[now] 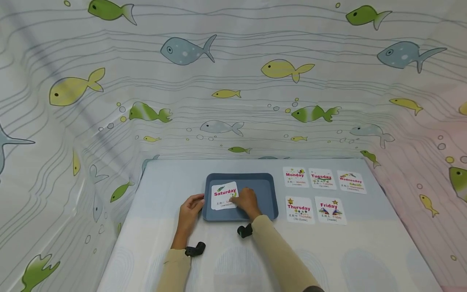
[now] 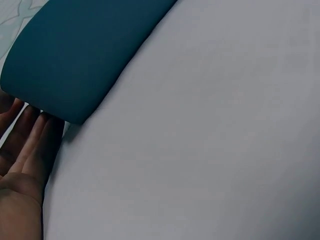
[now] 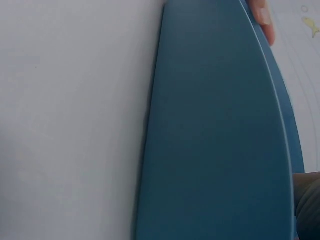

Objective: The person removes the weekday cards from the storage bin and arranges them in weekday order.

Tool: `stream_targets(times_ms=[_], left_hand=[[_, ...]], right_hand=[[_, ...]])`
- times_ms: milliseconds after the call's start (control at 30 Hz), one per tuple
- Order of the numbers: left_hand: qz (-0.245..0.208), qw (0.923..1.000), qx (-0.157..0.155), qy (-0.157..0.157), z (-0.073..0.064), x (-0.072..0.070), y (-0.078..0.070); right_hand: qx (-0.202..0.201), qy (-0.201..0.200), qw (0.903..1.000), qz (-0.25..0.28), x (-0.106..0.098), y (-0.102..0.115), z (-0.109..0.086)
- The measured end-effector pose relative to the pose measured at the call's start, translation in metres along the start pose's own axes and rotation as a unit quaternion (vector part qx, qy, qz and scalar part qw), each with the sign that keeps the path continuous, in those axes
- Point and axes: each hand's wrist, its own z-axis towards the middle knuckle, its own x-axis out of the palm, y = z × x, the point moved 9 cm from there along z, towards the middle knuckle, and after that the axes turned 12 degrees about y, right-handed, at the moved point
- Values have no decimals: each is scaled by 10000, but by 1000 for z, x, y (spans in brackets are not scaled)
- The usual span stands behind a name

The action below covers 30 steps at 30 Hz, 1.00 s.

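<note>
A blue-grey rectangular tray (image 1: 265,198) lies on the table. On its left side is a white card printed "Saturday" (image 1: 223,190), with what looks like another card's edge showing below it. My right hand (image 1: 249,201) reaches into the tray and pinches this card at its right edge, the thumb lying on the card's face. My left hand (image 1: 189,214) is at the tray's left side, its fingers touching the outside of the rim. In the left wrist view, the fingers (image 2: 31,132) extend fairly straight toward the tray's wall.
Right of the tray, cards lie in two rows: Monday (image 1: 295,177), Tuesday (image 1: 322,179) and Wednesday (image 1: 351,181) behind, Thursday (image 1: 299,209) and Friday (image 1: 330,210) in front. A fish-patterned curtain (image 1: 248,109) surrounds the table's back and sides.
</note>
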Motion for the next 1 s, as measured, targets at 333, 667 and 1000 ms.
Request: stream_targets(times_ms=[333,667,1000], left_hand=[[5,10000,-14,5,0,1,0],[-31,10000,61,5,1,0,-2],[-39,10000,73,-28,2,0,-2]], right_hand=[[-60,76,9994,328,1,-3,0],[-234,54,9987,457,0,-5,-1],[-158,121,9944,1041,-2,-17,-2]])
